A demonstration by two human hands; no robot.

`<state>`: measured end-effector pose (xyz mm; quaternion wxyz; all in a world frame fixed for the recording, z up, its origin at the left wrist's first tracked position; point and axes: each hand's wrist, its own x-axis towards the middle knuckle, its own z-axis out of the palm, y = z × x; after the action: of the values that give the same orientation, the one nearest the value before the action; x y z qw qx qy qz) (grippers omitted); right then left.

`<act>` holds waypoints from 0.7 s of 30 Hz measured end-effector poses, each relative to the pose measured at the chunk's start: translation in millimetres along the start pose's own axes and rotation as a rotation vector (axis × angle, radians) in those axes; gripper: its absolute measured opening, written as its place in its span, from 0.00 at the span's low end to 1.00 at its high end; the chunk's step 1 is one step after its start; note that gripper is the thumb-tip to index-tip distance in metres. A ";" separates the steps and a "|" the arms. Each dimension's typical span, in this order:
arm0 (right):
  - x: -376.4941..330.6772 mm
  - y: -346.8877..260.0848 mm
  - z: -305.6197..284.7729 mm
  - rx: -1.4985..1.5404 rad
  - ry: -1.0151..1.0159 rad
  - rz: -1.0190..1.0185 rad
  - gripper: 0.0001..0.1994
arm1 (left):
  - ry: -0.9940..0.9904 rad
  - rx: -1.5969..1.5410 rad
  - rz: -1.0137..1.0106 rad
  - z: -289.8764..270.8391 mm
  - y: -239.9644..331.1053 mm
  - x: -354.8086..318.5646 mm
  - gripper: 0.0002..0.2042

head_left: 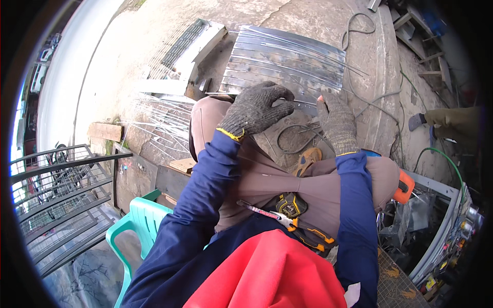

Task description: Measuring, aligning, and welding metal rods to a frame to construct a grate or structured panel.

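Observation:
My left hand, in a dark grey knit glove with a yellow cuff, hovers over my knee at the near edge of a slatted metal panel. Its thumb and forefinger curve apart, with a gap between them. Several thin metal rods lie across that panel. To the right, my right hand wears a lighter grey glove, one bare fingertip poking out at the top; its other fingers are mostly hidden. On my lap rest a black and yellow tape measure, a marker pen and a black tool with orange-yellow handles.
More loose rods lie beside a ribbed metal frame at left. A green plastic chair and a black metal grille stand lower left. Cables trail over the concrete. Another person's leg shows at right.

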<state>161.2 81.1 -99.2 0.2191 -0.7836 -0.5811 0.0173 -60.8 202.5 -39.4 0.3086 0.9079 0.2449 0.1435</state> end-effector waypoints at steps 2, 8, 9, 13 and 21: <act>-4.0 0.2 -1.4 0.077 -0.014 0.035 0.13 | 0.242 -0.451 -0.171 -39.2 -16.6 -33.1 0.15; -12.2 -4.5 -6.9 0.088 -0.006 0.041 0.14 | 0.688 -0.828 -0.826 -65.1 -177.4 -82.7 0.15; -12.5 -5.0 -7.1 0.075 -0.052 0.051 0.14 | 0.549 -0.903 -0.935 -47.7 -203.7 -86.2 0.18; -14.5 -5.4 -6.6 0.117 -0.051 0.056 0.11 | 0.121 -0.635 -0.951 29.5 -275.6 -97.5 0.31; -16.2 -0.6 -6.0 0.001 -0.086 0.058 0.12 | -0.204 -0.277 -0.469 87.5 -352.2 -91.6 0.26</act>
<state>157.1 64.4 -97.2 0.1937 -0.7986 -0.5669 0.0576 -227.0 353.7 -338.7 0.4775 0.7853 0.3940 0.0084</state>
